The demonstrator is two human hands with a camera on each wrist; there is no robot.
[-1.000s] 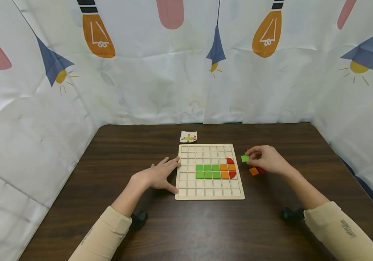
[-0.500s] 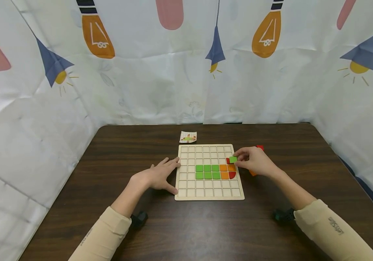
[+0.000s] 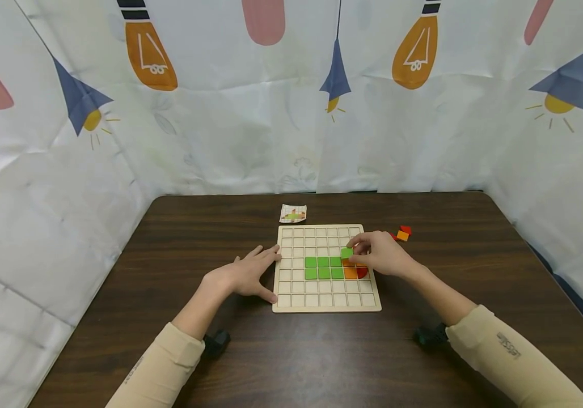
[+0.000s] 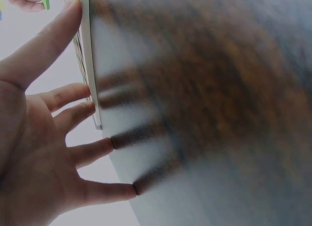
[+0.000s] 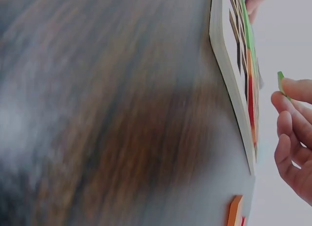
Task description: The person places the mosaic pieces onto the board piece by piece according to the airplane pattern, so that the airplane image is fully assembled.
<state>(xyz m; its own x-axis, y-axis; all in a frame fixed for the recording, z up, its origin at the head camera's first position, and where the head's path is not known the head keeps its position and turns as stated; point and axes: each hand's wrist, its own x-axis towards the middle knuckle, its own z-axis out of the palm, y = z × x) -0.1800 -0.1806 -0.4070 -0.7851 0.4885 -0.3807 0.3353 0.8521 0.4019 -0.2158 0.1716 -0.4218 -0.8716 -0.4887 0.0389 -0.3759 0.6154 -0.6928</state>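
A pale wooden grid board (image 3: 327,303) lies on the dark table. Two rows of green square tiles (image 3: 324,267) sit in its cells, with orange tiles (image 3: 350,273) and a red rounded tile (image 3: 362,273) to their right. My left hand (image 3: 245,275) has its fingers spread, thumb and fingertips touching the board's left edge. Between thumb and fingers my right hand (image 3: 383,253) pinches a green square tile (image 3: 346,253), above the board's right part. The right wrist view shows that green tile (image 5: 281,81) held clear of the board. Part of the coloured tiles is hidden beneath the right hand.
A small picture card (image 3: 293,213) with a coloured grid pattern lies behind the board. Right of the board are a loose orange tile (image 3: 402,236) and red tiles (image 3: 406,229), partly covered by the hand. A patterned cloth (image 3: 250,136) hangs behind the table.
My right hand has carried the green tile leftward from beside the loose tiles to over the board. The left hand has stayed at the board's left edge.
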